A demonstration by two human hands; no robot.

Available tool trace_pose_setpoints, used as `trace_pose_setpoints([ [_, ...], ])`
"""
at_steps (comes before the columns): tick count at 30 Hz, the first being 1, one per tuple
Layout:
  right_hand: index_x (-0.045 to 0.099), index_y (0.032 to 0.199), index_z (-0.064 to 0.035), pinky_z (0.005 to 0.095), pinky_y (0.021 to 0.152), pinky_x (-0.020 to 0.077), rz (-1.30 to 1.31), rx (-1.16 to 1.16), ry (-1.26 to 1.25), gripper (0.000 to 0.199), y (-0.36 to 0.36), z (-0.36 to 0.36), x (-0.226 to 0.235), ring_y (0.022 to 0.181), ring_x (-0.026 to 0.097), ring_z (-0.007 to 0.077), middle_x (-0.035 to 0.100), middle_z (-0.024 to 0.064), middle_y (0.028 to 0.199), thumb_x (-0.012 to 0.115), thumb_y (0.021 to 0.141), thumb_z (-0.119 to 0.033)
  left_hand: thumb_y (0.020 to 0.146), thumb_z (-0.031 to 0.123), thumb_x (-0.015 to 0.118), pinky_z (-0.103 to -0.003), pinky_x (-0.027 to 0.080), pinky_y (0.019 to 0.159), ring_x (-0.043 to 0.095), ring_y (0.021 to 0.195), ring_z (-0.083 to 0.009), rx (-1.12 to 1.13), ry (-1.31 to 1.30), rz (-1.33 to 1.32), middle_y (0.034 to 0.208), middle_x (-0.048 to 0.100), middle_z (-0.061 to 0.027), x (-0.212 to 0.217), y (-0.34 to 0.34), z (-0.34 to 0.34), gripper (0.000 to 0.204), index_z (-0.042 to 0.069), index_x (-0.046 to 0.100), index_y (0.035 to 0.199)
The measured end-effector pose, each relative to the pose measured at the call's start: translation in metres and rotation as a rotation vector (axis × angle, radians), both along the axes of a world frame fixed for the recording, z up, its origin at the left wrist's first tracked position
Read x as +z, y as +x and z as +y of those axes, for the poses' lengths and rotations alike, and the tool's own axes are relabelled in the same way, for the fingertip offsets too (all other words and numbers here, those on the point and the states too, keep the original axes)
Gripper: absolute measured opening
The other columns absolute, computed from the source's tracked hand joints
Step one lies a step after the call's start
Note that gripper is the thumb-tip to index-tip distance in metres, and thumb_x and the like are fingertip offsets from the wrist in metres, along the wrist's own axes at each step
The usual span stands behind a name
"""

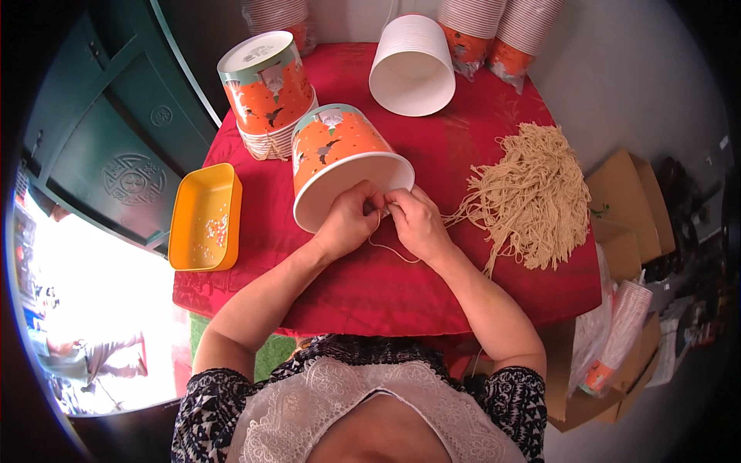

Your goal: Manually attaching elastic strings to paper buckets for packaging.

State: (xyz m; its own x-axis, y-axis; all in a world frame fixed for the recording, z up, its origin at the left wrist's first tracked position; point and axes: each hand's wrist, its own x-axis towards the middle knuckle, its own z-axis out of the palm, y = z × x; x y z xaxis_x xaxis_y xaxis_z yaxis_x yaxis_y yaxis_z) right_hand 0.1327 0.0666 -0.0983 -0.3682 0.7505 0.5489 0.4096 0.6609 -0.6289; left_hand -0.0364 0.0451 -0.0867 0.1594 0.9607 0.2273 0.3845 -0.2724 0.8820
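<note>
An orange and green paper bucket (340, 147) lies tilted on the red table, its open mouth toward me. At its rim my left hand (353, 218) is closed in a pinch, the fingers partly inside the mouth. Close beside it my right hand (417, 224) pinches too, at the right of the rim. Both hold a thin tan string (394, 250), whose loose end curves down over the cloth between my wrists. What the fingertips do with the string is too small to make out. A large heap of tan strings (540, 201) lies right of my right hand.
On the left stands a yellow tray (179, 231) with small pale beads. Behind it is an upside-down bucket stack (270, 92); white nested buckets (413, 69) lie at the back. Wrapped stacks (471, 38) stand at the far edge. Cardboard boxes (629, 201) sit right of the table (478, 301).
</note>
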Motion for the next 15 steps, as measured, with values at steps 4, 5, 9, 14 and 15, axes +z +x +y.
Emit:
trace_pose_setpoints([
  [4,0.060,0.100,0.0007,0.0464,0.073,0.0501,0.006,0.008,-0.020,0.017,-0.002,0.001,0.000,0.083,0.060,0.0390,0.061,0.0218,0.087,0.056,0.084,0.003,0.077,-0.005,0.061,-0.037,0.050,0.069,0.061,0.077,-0.0270,0.059,0.192,0.092,0.081,0.061,-0.0129,0.002,0.008,-0.005,0.015,0.001,0.058,0.090],
  [5,0.060,0.100,0.0007,0.0464,0.073,0.0501,0.002,0.009,-0.020,0.017,-0.004,0.001,0.000,0.083,0.060,0.0390,0.061,0.0218,0.087,0.056,0.084,0.003,0.075,-0.007,0.061,-0.040,0.050,0.070,0.060,0.081,-0.0317,0.062,0.321,0.138,0.085,0.060,-0.0157,0.001,0.008,-0.005,0.018,0.001,0.058,0.091],
  [9,0.061,0.103,0.0037,0.0403,0.077,0.0545,0.003,0.013,-0.073,0.023,-0.001,0.002,0.001,0.089,0.066,0.0364,0.064,0.0218,0.095,0.053,0.083,0.009,0.072,-0.006,0.062,-0.046,0.049,0.073,0.058,0.087,-0.0391,0.080,0.530,0.342,0.093,0.059,-0.0201,-0.003,0.010,-0.002,0.024,0.000,0.056,0.094],
  [14,0.062,0.105,0.0017,0.0452,0.077,0.0517,0.084,0.040,-0.056,0.024,-0.001,0.004,-0.002,0.087,0.062,0.0391,0.063,0.0227,0.091,0.054,0.083,0.005,0.076,-0.003,0.062,-0.047,0.050,0.071,0.060,0.084,-0.0386,0.139,0.494,0.513,0.092,0.060,-0.0190,-0.010,0.010,-0.005,0.020,0.001,0.055,0.094],
  [15,0.062,0.107,0.0015,0.0447,0.079,0.0519,0.074,0.041,-0.065,0.026,-0.001,0.004,-0.002,0.089,0.062,0.0392,0.064,0.0226,0.093,0.053,0.083,0.005,0.077,-0.002,0.063,-0.047,0.050,0.070,0.060,0.084,-0.0386,0.157,0.481,0.558,0.092,0.060,-0.0193,-0.011,0.010,-0.004,0.019,0.000,0.055,0.094],
])
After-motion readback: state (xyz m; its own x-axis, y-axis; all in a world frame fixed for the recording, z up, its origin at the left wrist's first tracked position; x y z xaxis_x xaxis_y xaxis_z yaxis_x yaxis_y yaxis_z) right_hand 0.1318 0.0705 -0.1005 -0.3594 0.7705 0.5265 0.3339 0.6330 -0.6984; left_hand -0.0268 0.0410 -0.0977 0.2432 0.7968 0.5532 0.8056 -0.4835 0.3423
